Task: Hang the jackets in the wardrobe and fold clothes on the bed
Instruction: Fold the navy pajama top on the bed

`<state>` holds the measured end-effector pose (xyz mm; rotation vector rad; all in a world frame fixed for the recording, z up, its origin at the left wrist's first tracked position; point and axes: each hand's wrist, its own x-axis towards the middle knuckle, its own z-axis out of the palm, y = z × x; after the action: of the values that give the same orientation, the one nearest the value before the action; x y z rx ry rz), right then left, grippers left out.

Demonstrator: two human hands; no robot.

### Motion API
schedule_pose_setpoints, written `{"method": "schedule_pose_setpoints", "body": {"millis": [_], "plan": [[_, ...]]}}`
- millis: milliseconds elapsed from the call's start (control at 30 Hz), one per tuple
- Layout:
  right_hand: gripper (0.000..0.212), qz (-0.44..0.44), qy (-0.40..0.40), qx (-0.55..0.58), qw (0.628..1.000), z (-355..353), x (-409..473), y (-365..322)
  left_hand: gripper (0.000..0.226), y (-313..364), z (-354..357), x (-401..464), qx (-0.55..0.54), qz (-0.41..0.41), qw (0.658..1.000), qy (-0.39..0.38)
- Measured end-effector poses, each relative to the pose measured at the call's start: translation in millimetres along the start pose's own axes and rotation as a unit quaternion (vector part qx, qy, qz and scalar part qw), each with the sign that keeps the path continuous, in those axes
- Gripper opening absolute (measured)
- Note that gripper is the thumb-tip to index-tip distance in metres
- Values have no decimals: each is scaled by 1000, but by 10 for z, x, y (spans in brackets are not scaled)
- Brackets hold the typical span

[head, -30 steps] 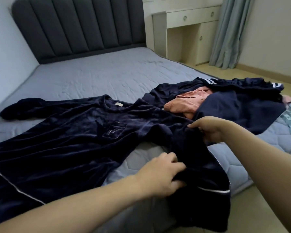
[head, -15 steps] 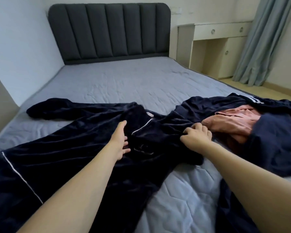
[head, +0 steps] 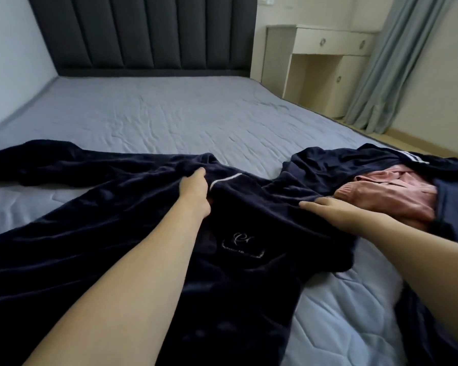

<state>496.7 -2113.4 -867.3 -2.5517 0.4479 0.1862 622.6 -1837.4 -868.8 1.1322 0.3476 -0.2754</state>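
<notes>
- Grey-blue quilted bed (head: 156, 114) fills most of our view; dark padded headboard (head: 143, 33) at the far end, pale wall on the left.
- Far right: we note a cream dresser (head: 328, 62) with round drawer knobs, and a grey-green curtain (head: 381, 62) hanging just to its right, reaching the floor.
- Navy velvet garment (head: 77, 233) lies spread across the near half of the bed. One sleeve stretches out to the far left, flat on the sheet. White piping shows near the middle; an embroidered emblem on a chest pocket sits near us, centre.
- Right-side portion of the garment is folded inward over the body, so the mattress shows bare at near right.
- Left hand (head: 195, 192): fingers extended, resting on the velvet just left of the white piping. We cannot tell whether the fingertips pinch any cloth; they look pressed flat against it.
- Right hand (head: 328, 210): fingers straight and together, palm down, pressing on the folded edge of the garment, right of the emblem.
- Pink garment (head: 381, 196) lies crumpled at the right, just beyond the right hand, nested in a second dark navy garment (head: 341, 162) with white stripes at its far edge.
- Both forearms are bare and reach from the near edge.
</notes>
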Motion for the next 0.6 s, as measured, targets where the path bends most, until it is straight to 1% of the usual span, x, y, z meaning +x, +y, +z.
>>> {"method": "schedule_pose_setpoints", "body": {"millis": [33,100,167,200,233,267,300,333,367,400,467,533,567,600], "plan": [[59,10,-3,-12,1000,-33,42,34,47,161,36,59,-42,32,999,13],[55,-3,28,3,1000,-83,145,16,49,505,-7,138,-81,77,990,80],[52,-35,95,39,994,-87,276,-72,54,658,-120,171,-78,53,986,136],[53,-48,120,43,991,-81,347,-121,60,638,-162,154,-78,14,988,136],[56,-57,127,29,990,-70,407,-159,66,522,-163,144,-96,-29,990,103],[58,-67,119,7,991,-50,454,-176,69,320,-142,117,-117,-71,990,41],[61,-73,99,-10,992,-22,492,-156,65,76,-95,64,-112,-99,988,-23],[64,-73,75,-13,994,5,512,-118,57,-165,-38,-11,-82,-116,988,-63],[69,-65,55,-5,996,17,510,-62,47,-365,23,-64,-48,-125,988,-80],[76,-56,45,3,997,15,491,1,39,-506,86,-88,-24,-124,989,-75],[86,-34,33,1,999,-33,460,123,31,-563,169,-43,-12,-100,995,-17],[84,-25,30,-30,999,-115,485,176,35,-396,254,24,-37,-55,995,73],[82,-35,37,-64,997,-155,523,169,36,-328,286,3,-48,-36,992,113],[80,-53,47,-110,991,-197,568,143,35,-310,338,-91,-56,-28,990,127]]}}
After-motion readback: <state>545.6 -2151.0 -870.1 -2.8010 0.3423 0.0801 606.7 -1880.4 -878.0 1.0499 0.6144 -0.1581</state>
